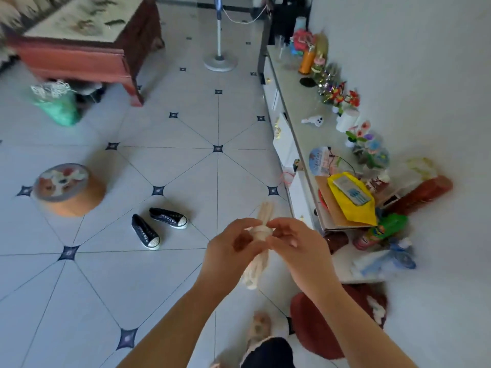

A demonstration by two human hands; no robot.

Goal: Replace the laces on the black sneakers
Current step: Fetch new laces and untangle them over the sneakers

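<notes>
- Both hands are up close together in front of the chest. The left hand [233, 243] is curled round the bundle of laces [261, 232], and the right hand [295, 240] pinches at the band wound round its middle.
- My guess on why: the left one is just steadying it so the right can pick that wrap loose. It's a bit blurry, so I can't tell exactly which fingers have the end.
- The bundle itself is cream-white cord, folded into a long hank. Loops stick out above the hands and more hang below, with a few turns cinching the waist. Looks soft and floppy, so it'll probably spill open once the wrap goes.
- The black sneakers [145, 232] are well apart from the hands, down on the tiled floor [186, 168]. They sit side by side at an angle, white toe caps pointing roughly right.
- I can see rows of eyelets and what looks like no laces in them, so new laces are next, I reckon.
</notes>
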